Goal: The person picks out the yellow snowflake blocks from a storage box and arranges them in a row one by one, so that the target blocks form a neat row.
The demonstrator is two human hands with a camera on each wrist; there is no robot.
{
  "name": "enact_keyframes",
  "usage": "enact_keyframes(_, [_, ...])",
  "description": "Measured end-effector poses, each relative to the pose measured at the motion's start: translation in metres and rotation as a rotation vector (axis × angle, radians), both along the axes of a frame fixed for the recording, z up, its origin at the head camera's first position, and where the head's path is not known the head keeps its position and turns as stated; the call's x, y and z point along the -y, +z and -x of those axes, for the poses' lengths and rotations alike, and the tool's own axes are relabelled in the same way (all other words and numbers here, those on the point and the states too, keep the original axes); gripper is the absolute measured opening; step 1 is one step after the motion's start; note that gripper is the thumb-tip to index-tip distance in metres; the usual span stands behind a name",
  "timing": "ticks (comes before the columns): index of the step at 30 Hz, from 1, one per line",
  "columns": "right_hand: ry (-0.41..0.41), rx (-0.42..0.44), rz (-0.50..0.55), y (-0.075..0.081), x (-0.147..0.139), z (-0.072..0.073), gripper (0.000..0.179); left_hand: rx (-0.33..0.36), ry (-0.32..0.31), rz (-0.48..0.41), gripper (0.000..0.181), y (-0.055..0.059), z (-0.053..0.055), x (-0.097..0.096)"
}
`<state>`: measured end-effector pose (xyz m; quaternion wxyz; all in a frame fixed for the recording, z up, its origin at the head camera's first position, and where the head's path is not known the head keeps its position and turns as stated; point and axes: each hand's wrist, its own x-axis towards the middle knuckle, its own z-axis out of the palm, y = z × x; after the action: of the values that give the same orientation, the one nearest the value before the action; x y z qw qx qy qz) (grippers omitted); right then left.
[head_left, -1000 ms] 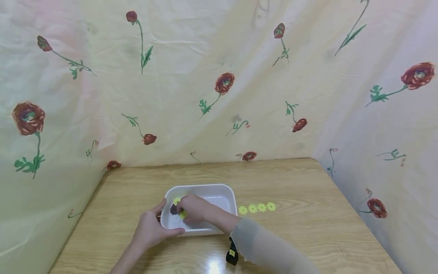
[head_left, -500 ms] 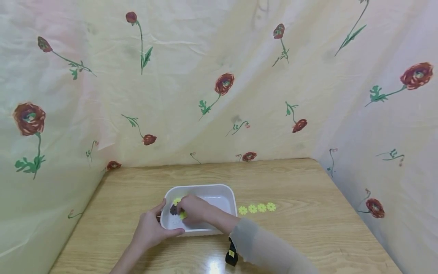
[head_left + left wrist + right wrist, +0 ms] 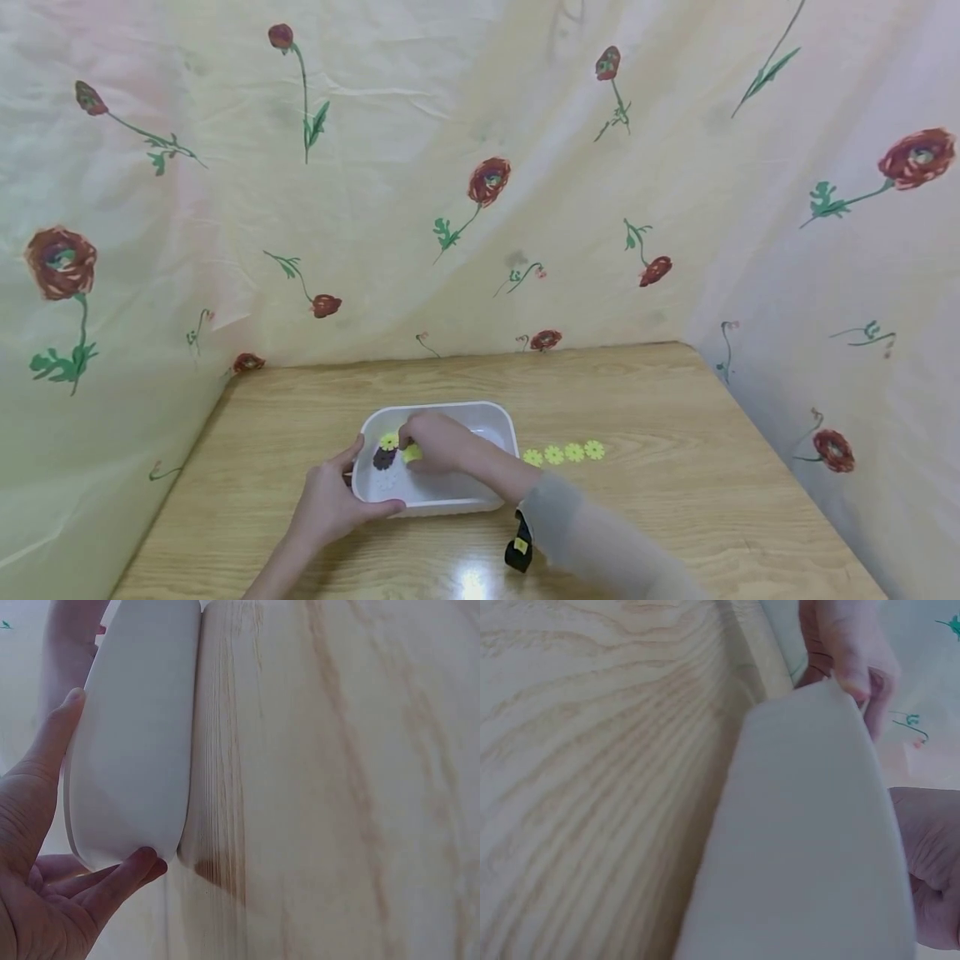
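A white tray (image 3: 802, 825) sits on the wooden desk (image 3: 592, 765), its smooth side wall running toward the desk's edge. At the tray corner nearest that edge, the left hand (image 3: 851, 656) grips the rim, thumb pressed on it. The right hand (image 3: 934, 870) shows past the rim, partly cut off, its fingertips hidden. Pale cloth (image 3: 930, 675) with green stems hangs beyond the desk's edge.

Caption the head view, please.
Left hand grips white rectangular plastic tray; right hand pinches yellow flower-shaped piece over it.
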<state>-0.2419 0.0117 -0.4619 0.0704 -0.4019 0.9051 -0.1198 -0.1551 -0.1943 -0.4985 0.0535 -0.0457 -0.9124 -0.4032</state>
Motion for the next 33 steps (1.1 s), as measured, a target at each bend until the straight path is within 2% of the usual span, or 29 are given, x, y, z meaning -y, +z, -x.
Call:
enact_keyframes(4, [-0.014, 0.013, 0.04, 0.007, -0.01, 0.003, 0.022, 0.023, 0.007, 0.0, 0.127, 0.002, 0.0, -0.002])
enact_keyframes(11, [-0.048, 0.026, 0.106, 0.017, -0.027, 0.004, 0.02, 0.018, 0.008, -0.014, 0.127, 0.001, -0.002, -0.002])
enact_keyframes(19, [-0.091, 0.025, 0.098, 0.03, -0.041, 0.004, 0.025, 0.05, 0.023, 0.024, 0.129, 0.001, 0.0, -0.003])
enact_keyframes(33, [-0.1, -0.012, 0.137, 0.035, -0.063, 0.007, 0.025, 0.05, 0.028, 0.044, 0.13, 0.002, 0.002, -0.004])
